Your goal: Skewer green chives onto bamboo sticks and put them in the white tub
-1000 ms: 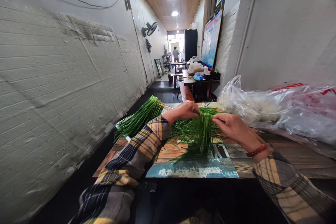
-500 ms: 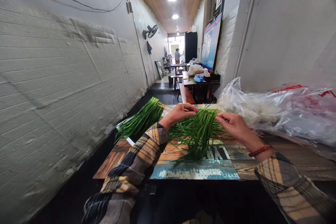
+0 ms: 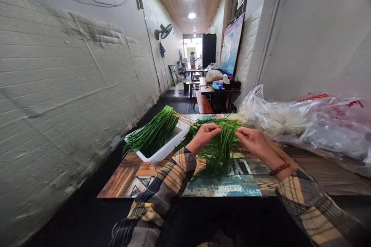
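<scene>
A bunch of garlic chives (image 3: 225, 148) hangs between my hands, its cut ends up and its dark leaves trailing onto the table. My left hand (image 3: 204, 137) is closed in a pinch at the bunch's upper left edge. On the opposite side, my right hand (image 3: 255, 143) pinches the upper right edge; whether a thin stick is also in these fingers cannot be made out. Behind the hands lie more loose chives (image 3: 191, 133). To the left, a white plastic tray (image 3: 158, 157) holds a thick bundle of chives (image 3: 159, 127) with thin wooden skewers (image 3: 185, 119) sticking out of its right side.
Large clear plastic bags (image 3: 304, 119) fill the table's right side by the wall. The patterned wooden tabletop (image 3: 116, 179) ends close in front of me. Farther off are another table (image 3: 216, 89), a bench (image 3: 203, 102) and a person (image 3: 193, 60).
My left hand has moved right, closer to the hanging chives and my right hand. More of the white tray shows beside my sleeve. The view has shifted slightly.
</scene>
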The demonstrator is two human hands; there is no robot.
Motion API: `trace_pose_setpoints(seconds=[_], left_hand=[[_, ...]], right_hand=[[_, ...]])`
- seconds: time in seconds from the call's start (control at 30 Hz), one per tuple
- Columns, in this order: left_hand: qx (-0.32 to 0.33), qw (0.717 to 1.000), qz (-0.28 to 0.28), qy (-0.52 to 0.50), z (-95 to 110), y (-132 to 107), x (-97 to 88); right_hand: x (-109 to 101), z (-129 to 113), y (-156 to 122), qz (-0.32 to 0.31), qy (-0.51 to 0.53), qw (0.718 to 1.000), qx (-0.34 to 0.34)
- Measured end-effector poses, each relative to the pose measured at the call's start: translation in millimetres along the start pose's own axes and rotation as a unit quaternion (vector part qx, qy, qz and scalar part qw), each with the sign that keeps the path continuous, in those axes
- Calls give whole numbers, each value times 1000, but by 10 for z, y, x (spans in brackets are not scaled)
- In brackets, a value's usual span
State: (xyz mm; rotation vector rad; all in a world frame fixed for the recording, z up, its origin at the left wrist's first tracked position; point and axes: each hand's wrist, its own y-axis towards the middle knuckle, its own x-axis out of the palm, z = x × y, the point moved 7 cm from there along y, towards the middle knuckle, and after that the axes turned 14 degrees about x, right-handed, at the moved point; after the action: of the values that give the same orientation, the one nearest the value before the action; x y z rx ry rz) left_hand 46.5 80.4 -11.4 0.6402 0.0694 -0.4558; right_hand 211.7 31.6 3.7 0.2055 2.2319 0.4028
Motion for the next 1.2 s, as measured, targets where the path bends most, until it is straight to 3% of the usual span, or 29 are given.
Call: trace_pose_setpoints(seconds=[0.13,0.23,0.47,0.63,0.7,0.77,0.87,0.97,1.1,1.2], left_hand=[[-40,990,-46,-126,-23,-41,139],[-69,983,-53,-160,-70,-62,190],[-76,985,-62,-140,-160,-39,215],[-14,993,-97,-60,-130,-10,307],[-1,996,-76,-45,-114,-30,230],[-12,999,-18,-35,-136,-85,34],[-39,995,92,5,-227,-246,-366],[-54,987,145,53,-375,-439,-623],[-40,979,139,142,-523,-576,-685],[17,970,139,200,-402,-513,-644]], right_hand=[[-11,-34,0,-12,4,1000,21],[-3,-50,5,-39,20,999,23],[-50,-151,112,-4,-2,999,-42],[126,-330,123,7,-41,995,-89],[149,-316,125,18,-55,994,-92],[74,-223,145,55,-72,993,-72],[-168,-47,174,132,-99,986,-36],[-378,13,179,174,-136,974,-42],[-581,-56,152,232,-182,953,-68],[-682,-172,104,266,-189,940,-100]])
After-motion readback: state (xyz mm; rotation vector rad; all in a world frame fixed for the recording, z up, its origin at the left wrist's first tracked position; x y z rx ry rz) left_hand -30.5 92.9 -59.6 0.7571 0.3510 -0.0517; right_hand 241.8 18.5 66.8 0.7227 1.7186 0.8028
